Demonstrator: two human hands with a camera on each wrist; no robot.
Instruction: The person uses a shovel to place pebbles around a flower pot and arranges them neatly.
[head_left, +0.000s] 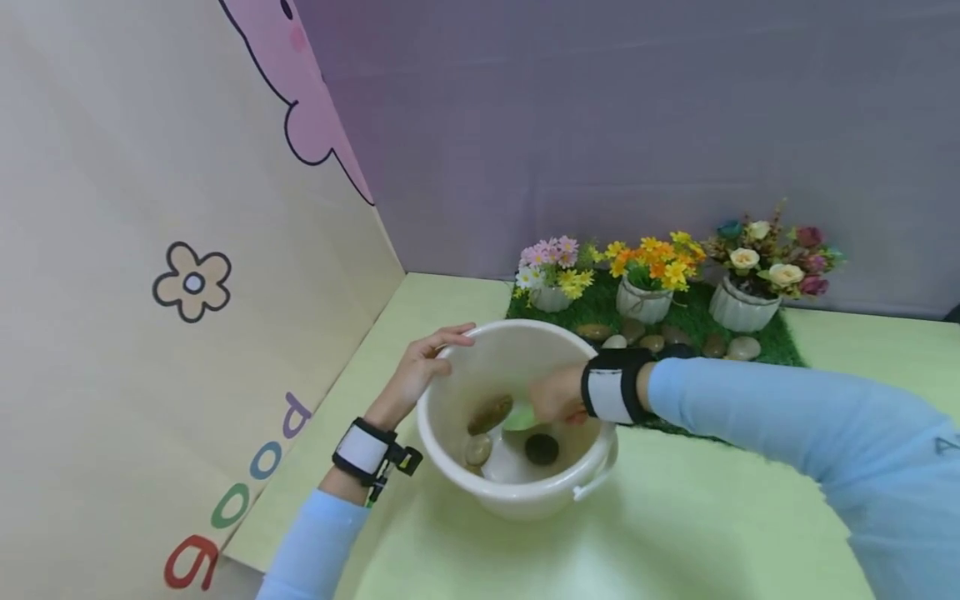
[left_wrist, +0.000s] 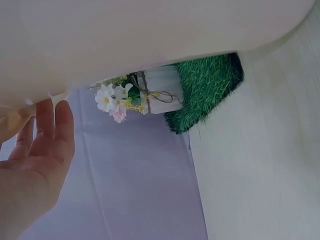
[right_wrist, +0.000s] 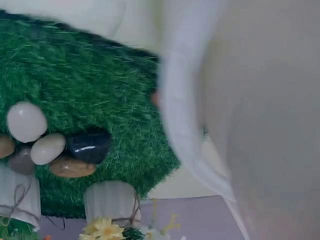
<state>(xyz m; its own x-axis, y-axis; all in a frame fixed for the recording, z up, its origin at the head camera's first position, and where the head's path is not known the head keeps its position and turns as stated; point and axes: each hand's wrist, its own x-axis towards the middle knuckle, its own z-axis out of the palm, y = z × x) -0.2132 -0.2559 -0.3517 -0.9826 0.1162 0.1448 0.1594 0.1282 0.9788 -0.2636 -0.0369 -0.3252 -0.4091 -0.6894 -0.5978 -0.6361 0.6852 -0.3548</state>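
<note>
A white bucket (head_left: 517, 504) stands on the table, its mouth facing me. My left hand (head_left: 416, 371) grips the rim at the far left side; in the left wrist view its fingers (left_wrist: 62, 127) reach up to the bucket wall (left_wrist: 150, 35). Down inside the bucket, my right hand (head_left: 557, 393) is curled and blurred, holding a light green item (head_left: 517, 418) whose kind I cannot tell. Around it in the bucket lie a brown stone (head_left: 491, 414), a beige stone (head_left: 477, 450) and a black stone (head_left: 542, 450). The right wrist view shows the bucket's rim (right_wrist: 177, 100), with that hand mostly hidden.
Behind the bucket, a mat of artificial grass (head_left: 780, 337) carries several stones (head_left: 744, 348) and three white pots of flowers: pink (head_left: 552, 297), orange (head_left: 643, 300) and mixed (head_left: 744, 307). A decorated wall (head_left: 285, 275) borders the left of the pale green table (head_left: 697, 517).
</note>
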